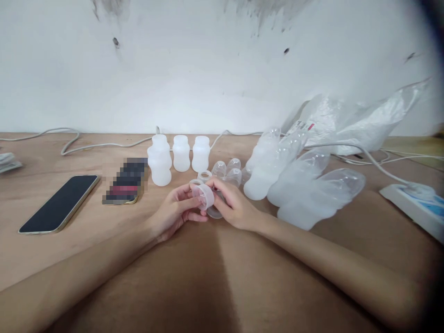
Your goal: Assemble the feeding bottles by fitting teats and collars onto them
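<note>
Pale, stained wall (194,78) backs a brown table (194,282), whose far edge runs along its foot. Well in from that edge is the ring (207,197), whitish and translucent, its opening tilted, held between two hands. The left hand (176,207) grips its left side, thumb and fingers curled around it; the right hand (239,206) has thumb and forefinger closed on its right side. Whether these fingertips touch anything more is too blurred to tell.

Just beyond the ring lies a hoop (205,175). Clear domes (236,163) cluster beyond it and slightly right, near the right knuckles, so that side is tight. White bottles (181,153) stand upright beyond it and to the left, the leftmost overlapping in view. Right of the ring, capped bottles (258,180), white with clear tops, crowd together close to the right forearm (305,247).

Widest room for moving is on the ring's near side, where wood spreads between the arms, partly shaded. Well left of it lie a phone (58,206) and a pixelated phone (126,181). Farther out, a cable (74,141) trails along the far edge, a bag (354,122) slumps beyond and right of the ring, and a power strip (414,206) sits far right, cut by the picture's border.
</note>
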### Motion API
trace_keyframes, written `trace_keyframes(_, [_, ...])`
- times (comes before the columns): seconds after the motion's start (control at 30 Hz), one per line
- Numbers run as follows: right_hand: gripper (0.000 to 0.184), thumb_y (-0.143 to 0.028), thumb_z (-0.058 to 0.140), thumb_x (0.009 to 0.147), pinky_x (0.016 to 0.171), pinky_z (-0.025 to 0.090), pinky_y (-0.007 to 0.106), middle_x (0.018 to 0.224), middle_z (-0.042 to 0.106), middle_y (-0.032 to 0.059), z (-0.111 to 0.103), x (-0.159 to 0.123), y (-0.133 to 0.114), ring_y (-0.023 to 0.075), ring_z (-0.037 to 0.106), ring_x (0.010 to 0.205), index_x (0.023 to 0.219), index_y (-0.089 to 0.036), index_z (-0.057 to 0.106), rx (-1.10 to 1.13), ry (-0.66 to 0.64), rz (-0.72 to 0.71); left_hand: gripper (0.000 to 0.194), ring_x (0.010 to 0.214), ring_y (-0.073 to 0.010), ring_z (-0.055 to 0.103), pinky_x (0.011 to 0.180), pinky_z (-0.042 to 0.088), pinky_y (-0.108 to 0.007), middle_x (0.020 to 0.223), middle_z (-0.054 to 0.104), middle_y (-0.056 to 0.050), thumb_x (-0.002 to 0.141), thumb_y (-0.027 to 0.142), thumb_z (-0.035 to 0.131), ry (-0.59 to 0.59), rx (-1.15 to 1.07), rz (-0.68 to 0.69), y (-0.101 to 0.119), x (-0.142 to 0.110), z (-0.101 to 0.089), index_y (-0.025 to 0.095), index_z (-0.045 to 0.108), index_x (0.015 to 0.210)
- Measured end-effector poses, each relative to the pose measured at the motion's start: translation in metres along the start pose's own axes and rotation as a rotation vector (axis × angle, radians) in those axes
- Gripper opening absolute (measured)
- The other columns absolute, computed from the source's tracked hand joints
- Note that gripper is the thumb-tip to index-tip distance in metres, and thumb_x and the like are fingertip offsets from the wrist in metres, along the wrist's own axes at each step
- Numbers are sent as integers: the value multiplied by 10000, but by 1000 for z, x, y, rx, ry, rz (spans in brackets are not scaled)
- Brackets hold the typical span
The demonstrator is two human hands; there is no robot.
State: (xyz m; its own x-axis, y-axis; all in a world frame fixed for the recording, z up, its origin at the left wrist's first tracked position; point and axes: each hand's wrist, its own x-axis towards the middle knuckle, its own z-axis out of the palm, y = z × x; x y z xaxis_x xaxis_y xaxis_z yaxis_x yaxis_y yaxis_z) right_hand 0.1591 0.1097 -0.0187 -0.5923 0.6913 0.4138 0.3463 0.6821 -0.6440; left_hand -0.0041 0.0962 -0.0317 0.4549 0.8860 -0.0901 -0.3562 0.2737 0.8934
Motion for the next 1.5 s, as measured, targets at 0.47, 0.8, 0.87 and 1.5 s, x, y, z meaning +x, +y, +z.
trace_keyframes(0.47, [166,-253,377,881,823,414,352,967,537,68,2,-4,-1,185,513,923,980,-196,497,-18,168,42,188,544,-77,584,493,530,-173,671,601,17,660,206,693,116,9,99,-2,1,-1,145,533,739])
trace_keyframes(0.8, [164,-238,513,804,696,513,301,968,564,67,25,-6,-8,169,567,858,961,-201,484,199,337,221,270,622,-109,619,514,554,-230,769,596,25,677,298,685,315,182,269,-6,-1,4,163,461,743])
trace_keyframes(0.87, [146,-235,519,793,670,526,293,943,577,62,25,-4,-8,163,580,828,933,-197,499,282,359,267,267,620,-111,626,510,553,-225,766,594,20,683,294,680,305,204,279,-6,-1,4,158,456,738])
trace_keyframes(1.5, [216,-99,480,748,684,490,295,879,532,36,22,1,-3,148,542,762,936,-199,517,-13,288,225,215,562,-115,624,569,563,-266,642,605,30,694,264,654,373,314,267,-8,1,7,162,464,691])
